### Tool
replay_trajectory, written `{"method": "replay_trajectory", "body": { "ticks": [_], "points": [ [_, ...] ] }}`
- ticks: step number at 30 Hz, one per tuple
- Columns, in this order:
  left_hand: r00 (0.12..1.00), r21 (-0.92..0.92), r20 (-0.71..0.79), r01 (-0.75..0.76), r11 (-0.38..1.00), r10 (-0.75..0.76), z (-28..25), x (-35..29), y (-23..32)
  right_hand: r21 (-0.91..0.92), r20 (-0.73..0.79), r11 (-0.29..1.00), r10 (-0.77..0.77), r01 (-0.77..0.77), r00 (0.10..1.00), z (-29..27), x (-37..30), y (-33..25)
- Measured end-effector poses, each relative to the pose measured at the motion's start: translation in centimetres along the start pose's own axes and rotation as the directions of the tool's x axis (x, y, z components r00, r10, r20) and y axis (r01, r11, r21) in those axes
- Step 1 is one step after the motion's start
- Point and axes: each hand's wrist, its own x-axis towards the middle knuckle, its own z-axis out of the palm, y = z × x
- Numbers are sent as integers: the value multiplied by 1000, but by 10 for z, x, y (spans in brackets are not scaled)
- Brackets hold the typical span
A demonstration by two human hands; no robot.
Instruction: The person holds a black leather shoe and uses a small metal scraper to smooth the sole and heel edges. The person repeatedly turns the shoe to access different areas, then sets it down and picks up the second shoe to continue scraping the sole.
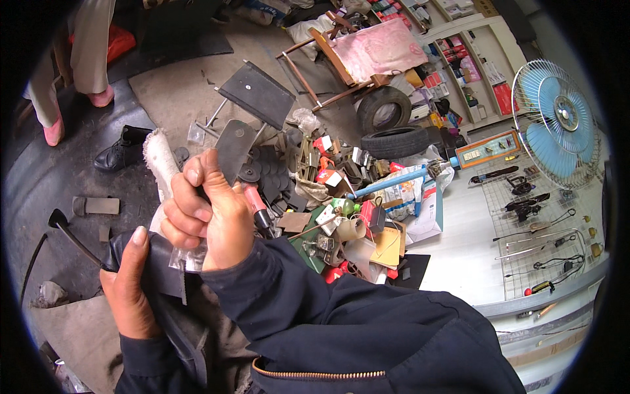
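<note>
My left hand point(130, 289), at the lower left, is closed around a black leather shoe point(161, 259), thumb up along its side. Just above and to the right, my right hand point(213, 213) is curled closed, with its thumb raised against the forefinger. What it grips is mostly hidden. A crinkled clear plastic piece point(188, 260) and a narrow dark strip point(184, 287) show below its fingers, over the shoe. Behind the thumb appears a flat grey plate point(233, 150); whether I hold it, I cannot tell. A rough whitish post point(161, 161) rises behind my fingers.
A black shoe point(122, 150) lies on the floor at left, near a person's legs point(92, 49). Beyond my hands are a folding stool point(256, 92), heaped supplies point(341, 217), tyres point(394, 141) and a wooden chair point(328, 56). At right stand a blue fan point(558, 115) and a tool rack point(538, 230).
</note>
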Motion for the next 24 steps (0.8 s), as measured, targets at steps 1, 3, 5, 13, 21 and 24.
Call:
{"method": "replay_trajectory", "body": {
  "ticks": [1,3,5,13,21,24],
  "points": [
    [1000,29,-21,1,1000,-1,1,0,0,-12,6,1000,-9,9,1000,0,0,0],
    [1000,0,-2,-13,1000,13,2,-1,0,-24,13,1000,-19,19,1000,-1,0,-1],
    [1000,29,-5,7,1000,-7,2,0,0,-25,18,1000,-18,18,1000,-1,0,-3],
    [1000,64,-9,15,998,-14,-1,0,0,-61,30,998,12,-10,999,1,-5,-4],
    [997,67,23,69,995,-71,-5,1,2,-95,36,995,45,-42,998,6,-6,-3],
    [996,23,84,10,1000,-12,-6,1,1,-37,-58,998,51,-53,997,11,3,-8]
  ]
}}
